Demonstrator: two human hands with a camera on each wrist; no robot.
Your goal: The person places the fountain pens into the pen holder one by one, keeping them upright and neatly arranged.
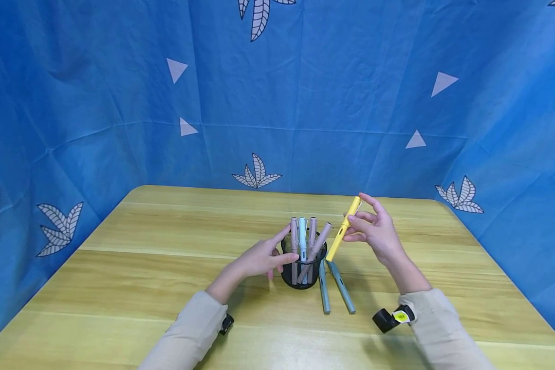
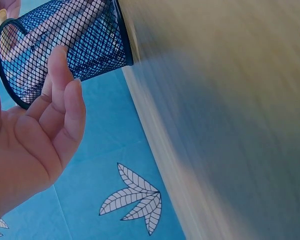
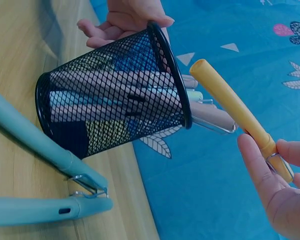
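A black mesh pen holder stands upright on the table. Inside it are a light blue pen and 3 greyish-purple pens. From the left, my left hand holds the holder by its rim between thumb and index finger; its other fingers are bent beside the mesh. My right hand pinches a yellow pen near its clip end. That pen slants in the air, its lower end close to the holder's right side and outside the rim. Two teal pens lie on the wood right of the holder.
The light wooden table has rounded far corners. Behind it and along both sides hangs a blue cloth with leaf and triangle prints. A black wrist camera sits on the right wrist, another on the left.
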